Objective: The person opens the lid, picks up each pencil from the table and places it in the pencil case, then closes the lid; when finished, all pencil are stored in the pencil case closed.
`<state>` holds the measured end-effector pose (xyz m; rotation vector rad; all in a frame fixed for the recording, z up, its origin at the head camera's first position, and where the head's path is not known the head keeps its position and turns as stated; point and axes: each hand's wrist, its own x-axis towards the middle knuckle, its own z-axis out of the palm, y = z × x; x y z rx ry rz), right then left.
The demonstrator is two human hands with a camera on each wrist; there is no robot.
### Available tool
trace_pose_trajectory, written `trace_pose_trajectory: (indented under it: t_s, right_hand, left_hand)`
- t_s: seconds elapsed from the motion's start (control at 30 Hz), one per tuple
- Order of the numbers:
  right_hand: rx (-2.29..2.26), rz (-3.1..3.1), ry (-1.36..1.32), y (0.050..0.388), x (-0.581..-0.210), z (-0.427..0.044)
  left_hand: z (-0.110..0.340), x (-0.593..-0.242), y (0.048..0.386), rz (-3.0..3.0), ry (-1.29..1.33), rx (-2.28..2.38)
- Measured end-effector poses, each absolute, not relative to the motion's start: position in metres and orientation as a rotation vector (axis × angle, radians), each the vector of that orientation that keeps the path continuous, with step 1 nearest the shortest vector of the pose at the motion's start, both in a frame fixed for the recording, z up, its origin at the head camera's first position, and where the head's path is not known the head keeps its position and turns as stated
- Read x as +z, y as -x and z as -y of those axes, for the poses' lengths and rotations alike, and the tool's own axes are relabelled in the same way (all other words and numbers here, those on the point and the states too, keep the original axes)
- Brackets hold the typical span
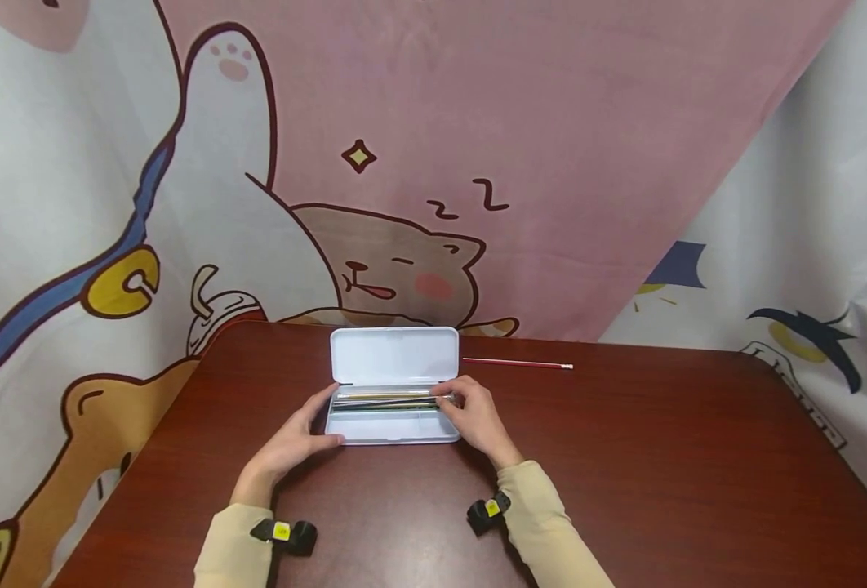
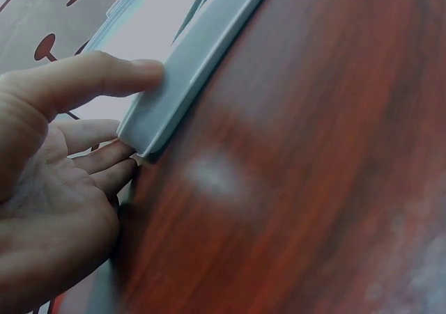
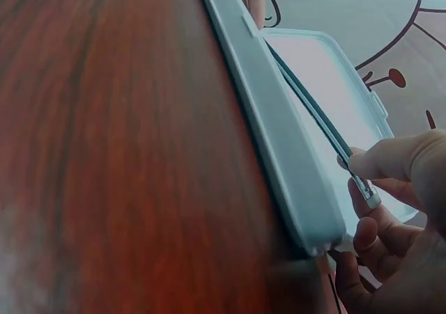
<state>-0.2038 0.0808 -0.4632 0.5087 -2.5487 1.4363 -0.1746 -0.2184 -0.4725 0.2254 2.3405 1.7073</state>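
Observation:
A white pencil case point(image 1: 375, 428) lies on the table with its lid point(image 1: 394, 356) raised at the back. Several pencils point(image 1: 375, 402) lie lengthwise in its rear part. My left hand point(image 1: 294, 441) grips the case's left end, thumb point(image 2: 132, 76) against the front wall and the other fingers round the end. At the right end, my right hand point(image 1: 475, 415) pinches a dark pencil point(image 3: 317, 112) between thumb and fingers, close to its metal band and pale eraser. That pencil slants up out of the case; its far end is hidden behind the front wall.
A red pencil point(image 1: 517, 363) with a white eraser lies on the brown table point(image 1: 669, 457), behind and to the right of the case. A cartoon-printed cloth point(image 1: 551, 163) hangs along the table's back edge and sides.

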Motion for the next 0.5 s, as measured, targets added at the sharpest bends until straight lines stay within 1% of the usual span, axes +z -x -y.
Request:
trace_pose_trajectory:
  t_s: [0.5]
  right_hand:
    - [1.455,2.574,-0.414,0.206,-0.470,-0.109]
  left_hand:
    - [0.219,-0.474,0.175,-2.355,-0.223,1.689]
